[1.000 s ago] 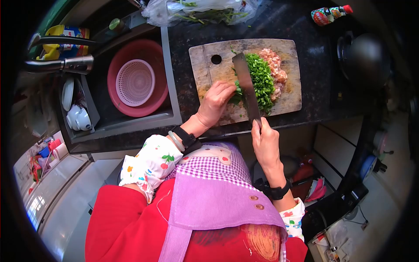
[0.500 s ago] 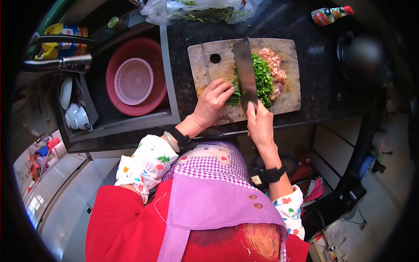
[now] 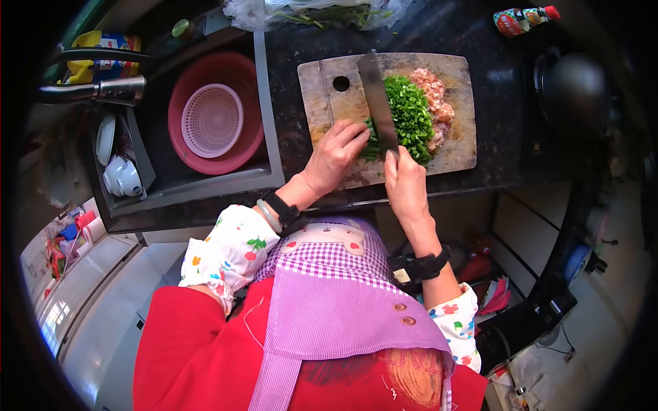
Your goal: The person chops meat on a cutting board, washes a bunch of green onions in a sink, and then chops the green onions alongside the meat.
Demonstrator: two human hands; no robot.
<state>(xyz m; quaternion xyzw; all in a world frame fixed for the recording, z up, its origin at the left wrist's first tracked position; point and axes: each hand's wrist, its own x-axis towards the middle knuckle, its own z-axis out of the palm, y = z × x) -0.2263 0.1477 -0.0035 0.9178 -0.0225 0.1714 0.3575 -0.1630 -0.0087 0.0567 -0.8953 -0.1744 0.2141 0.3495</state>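
Observation:
My left hand (image 3: pixel 336 152) is closed with bent fingers on a small bunch of chive-like greens (image 3: pixel 371 144), pressing it to the wooden cutting board (image 3: pixel 322 103). Just right of those fingertips stands a wide-bladed cleaver (image 3: pixel 379 103), its blade pointing away from me. My right hand (image 3: pixel 406 183) is wrapped round the cleaver's handle at the board's near side. Against the blade's right face lies a heap of chopped greens (image 3: pixel 411 118). Minced pink meat (image 3: pixel 432 88) borders that heap on the right, partly covered by it. The cutting edge is hidden from view.
Left of the board is a sink (image 3: pixel 269 103) holding a red basin (image 3: pixel 179 96) with a pink colander (image 3: pixel 212 122) inside. A plastic bag of greens (image 3: pixel 322 12) lies behind the board. A sauce bottle (image 3: pixel 510 22) and a dark round-lidded pan (image 3: pixel 576 89) are to the right.
The cleaver has shifted left on the board, its far end leaning further left. More of the chopped heap shows beside it. My left hand still presses the bunch; the view has shifted slightly.

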